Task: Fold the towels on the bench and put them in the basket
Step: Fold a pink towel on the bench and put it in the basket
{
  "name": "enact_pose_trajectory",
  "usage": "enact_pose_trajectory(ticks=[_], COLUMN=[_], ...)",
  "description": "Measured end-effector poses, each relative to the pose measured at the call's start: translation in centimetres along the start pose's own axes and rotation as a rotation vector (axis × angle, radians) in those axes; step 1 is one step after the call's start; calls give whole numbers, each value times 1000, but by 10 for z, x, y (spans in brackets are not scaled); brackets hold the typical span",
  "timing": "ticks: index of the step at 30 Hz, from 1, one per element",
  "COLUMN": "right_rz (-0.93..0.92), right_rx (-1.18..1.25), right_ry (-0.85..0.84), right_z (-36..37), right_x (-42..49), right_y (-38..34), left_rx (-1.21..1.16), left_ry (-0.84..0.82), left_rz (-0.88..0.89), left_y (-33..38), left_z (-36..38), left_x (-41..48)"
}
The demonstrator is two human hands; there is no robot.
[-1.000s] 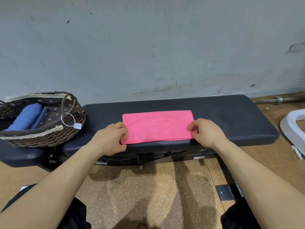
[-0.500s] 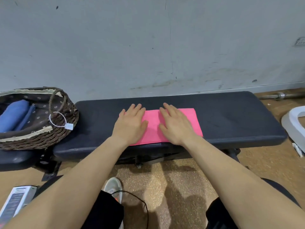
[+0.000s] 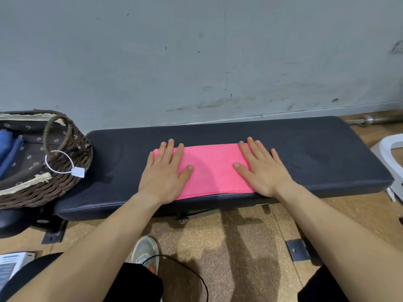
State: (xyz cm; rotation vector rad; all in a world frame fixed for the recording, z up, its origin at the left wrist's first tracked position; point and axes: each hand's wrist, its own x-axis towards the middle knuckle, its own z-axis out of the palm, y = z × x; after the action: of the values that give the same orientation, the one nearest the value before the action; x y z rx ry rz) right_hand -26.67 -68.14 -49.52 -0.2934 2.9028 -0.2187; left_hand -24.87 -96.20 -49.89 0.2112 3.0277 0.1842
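While both hands (image 3: 162,178) press flat, pink towel (image 3: 212,168) covers bench (image 3: 322,153).

The folded towel (image 3: 212,168) lies on the middle of the worktop (image 3: 316,149), reaching its front edge. The left grip (image 3: 165,173) lies flat on the towel's left end, the right grip (image 3: 261,171) on its right end. The basket (image 3: 54,188) stands just beside the worktop's left end, with other towels (image 3: 8,149) in it. A shoe (image 3: 145,249) rests on the floor (image 3: 239,247) before the worktop.
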Motion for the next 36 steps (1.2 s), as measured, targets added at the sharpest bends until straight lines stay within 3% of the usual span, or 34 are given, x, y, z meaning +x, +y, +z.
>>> enact_pose_trajectory(ticks=[4,7,9,11,13,16,21,31,36], right_rz=[9,13,-55,-175,-279,-340,-338,-341,-350], right_rx=[-5,-50,-32,81,175,237,265,278,275], right_ry=[-3,-2,72,123,95,9,-55,-96,-52], right_z=[1,-8,-17,-29,-36,-37,-35,-30,-23], right_x=[-2,0,0,-2,-4,-4,2,13,12], right_y=[1,-7,-16,-26,-34,-39,-38,-45,-61], left_rx=[-44,-302,-451,-379,-271,-299,-446,-1229,-1404], left_ry=[-12,34,169,221,142,10,29,66,141], left_rz=[12,-1,-107,-268,-427,-527,-485,-438,-453], left_y=[1,-5,-12,-16,-17,-20,-13,-19,-22], left_z=[1,-7,-16,-23,-29,-32,-42,-76,-86], left_x=[2,1,-4,-10,-15,-12,-5,2,6])
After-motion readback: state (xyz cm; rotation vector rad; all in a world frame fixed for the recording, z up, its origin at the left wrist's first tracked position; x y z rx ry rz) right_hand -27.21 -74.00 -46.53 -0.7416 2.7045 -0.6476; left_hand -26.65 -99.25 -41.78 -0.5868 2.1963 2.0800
